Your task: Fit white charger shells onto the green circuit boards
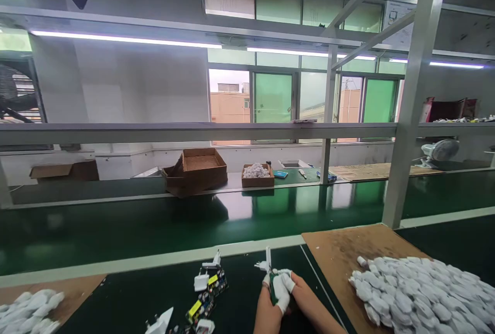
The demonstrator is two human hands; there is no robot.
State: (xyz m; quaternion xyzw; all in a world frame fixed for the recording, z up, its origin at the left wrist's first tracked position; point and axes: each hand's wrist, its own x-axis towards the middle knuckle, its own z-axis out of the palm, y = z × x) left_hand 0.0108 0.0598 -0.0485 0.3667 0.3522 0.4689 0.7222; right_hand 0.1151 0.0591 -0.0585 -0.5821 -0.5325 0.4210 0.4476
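Note:
Near the bottom centre, my left hand (268,309) is closed around a white plug-like part (267,261) that sticks up above the fingers. A green edge, perhaps a circuit board (274,290), shows between the hands. My right hand (291,287) is pressed against the same piece from the right. White coverings wrap several of my fingertips, so the exact grip is partly hidden. Left of my hands lie several circuit boards (201,305) with yellow-marked components, among white plug casings (201,282). Another white plug casing (160,320) rests nearer the front edge.
A big heap of white rounded pieces (421,293) covers a brown board on the right; a smaller white heap (31,311) is far left. Beyond runs a green conveyor belt (127,231). A metal post (410,102) rises at right; cardboard boxes (197,171) stand behind.

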